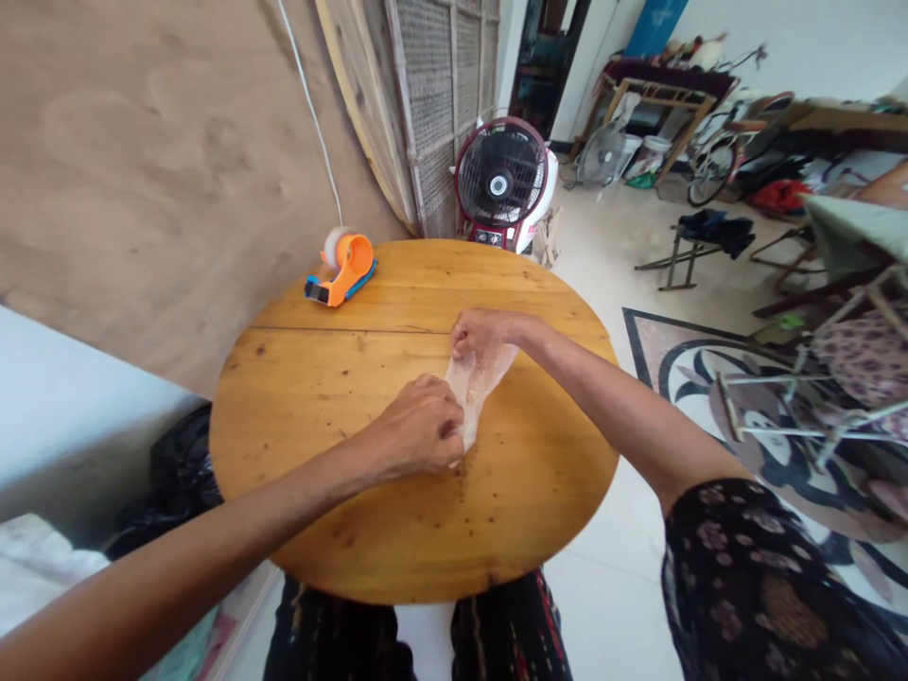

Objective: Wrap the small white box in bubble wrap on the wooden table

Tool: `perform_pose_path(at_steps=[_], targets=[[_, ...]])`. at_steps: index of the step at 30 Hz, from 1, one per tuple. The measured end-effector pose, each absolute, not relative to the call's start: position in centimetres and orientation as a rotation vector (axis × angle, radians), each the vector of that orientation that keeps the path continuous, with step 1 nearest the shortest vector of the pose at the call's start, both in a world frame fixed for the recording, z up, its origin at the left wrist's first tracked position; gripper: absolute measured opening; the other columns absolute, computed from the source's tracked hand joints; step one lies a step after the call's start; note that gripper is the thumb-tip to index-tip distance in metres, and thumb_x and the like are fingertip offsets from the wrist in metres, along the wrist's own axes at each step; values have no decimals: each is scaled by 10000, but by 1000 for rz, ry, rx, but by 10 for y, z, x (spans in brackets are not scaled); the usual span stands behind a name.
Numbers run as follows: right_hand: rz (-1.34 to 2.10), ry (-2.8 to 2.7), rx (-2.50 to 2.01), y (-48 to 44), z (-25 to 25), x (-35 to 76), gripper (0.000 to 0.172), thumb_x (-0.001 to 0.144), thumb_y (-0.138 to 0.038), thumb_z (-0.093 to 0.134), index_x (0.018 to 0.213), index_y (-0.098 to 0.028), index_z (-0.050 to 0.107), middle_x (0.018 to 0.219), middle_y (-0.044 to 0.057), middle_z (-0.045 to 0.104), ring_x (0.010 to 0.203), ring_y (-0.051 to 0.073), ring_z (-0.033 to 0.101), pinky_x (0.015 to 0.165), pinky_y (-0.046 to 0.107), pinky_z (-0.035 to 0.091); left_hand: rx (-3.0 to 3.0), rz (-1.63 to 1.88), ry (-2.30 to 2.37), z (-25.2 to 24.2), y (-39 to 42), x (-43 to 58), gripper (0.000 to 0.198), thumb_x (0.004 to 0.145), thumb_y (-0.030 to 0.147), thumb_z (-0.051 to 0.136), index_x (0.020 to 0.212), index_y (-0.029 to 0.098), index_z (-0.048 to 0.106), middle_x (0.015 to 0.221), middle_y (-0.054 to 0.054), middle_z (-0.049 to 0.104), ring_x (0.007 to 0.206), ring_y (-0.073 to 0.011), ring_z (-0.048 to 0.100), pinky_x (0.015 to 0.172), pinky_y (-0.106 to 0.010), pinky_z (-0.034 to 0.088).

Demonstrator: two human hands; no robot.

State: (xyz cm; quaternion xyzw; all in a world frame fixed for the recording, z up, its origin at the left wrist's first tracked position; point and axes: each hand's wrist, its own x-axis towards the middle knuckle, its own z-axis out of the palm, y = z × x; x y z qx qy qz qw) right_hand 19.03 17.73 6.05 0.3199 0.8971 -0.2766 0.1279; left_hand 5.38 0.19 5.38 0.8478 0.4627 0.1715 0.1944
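Both hands knuckles-up over the round table [340, 378], left hand [418, 427] and right hand [482, 333] pinching opposite ends of a thin translucent sheet [477, 378].

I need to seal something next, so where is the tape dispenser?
The orange tape dispenser lies at the round wooden table's far left edge, near the wall, beyond the left hand, untouched.

Both forearms bare, no watch or rings visible. Right arm: short dark sleeve [752, 567] with a small pale floral print. Legs in dark patterned trousers [497, 634], reddish flecks. Left hand [418, 430], right hand [482, 333] ungloved.
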Motion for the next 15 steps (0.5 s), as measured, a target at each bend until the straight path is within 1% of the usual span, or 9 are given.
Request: perform_pose_path(at_steps=[2,4,7,11,13,15], targets=[[-757,2580,969,174,62,190,206,715,-198,613,865,-173,751,811,27,730,687,139,622,557,204,395,2349,409,1291,54,1,54,140,679,152,509,550,190,549,788,-32,623,758,-178,577,685,-291,454],[-701,2578,997,173,61,190,252,697,-189,637,924,-192,746,877,22,733,709,138,623,555,199,389,2346,357,1303,54,-1,54,150,702,150,490,564,194,531,801,-35,609,748,-175,581,627,-273,436],[-611,2637,954,173,55,189,285,686,-191,654,958,-211,736,916,20,727,735,144,618,562,200,380,2397,345,1276,54,1,54,165,715,143,470,563,198,502,754,-34,578,789,-194,582,674,-285,445],[-509,2701,873,171,54,189,254,688,-176,648,925,-207,735,898,25,716,767,154,614,601,212,377,2453,302,1071,59,12,53,159,680,132,483,532,191,479,656,-12,533,728,-180,545,791,-321,443],[-473,2705,877,167,58,189,248,695,-167,646,924,-205,731,923,31,715,812,166,616,621,217,377,2431,248,983,63,20,53,156,668,137,495,521,186,472,668,-10,527,696,-166,521,769,-314,441],[-455,2694,880,165,63,189,250,705,-160,643,938,-199,725,948,40,713,847,177,615,630,220,377,2374,176,951,68,27,53,150,667,146,505,525,181,474,729,-15,530,668,-150,497,691,-292,434]])
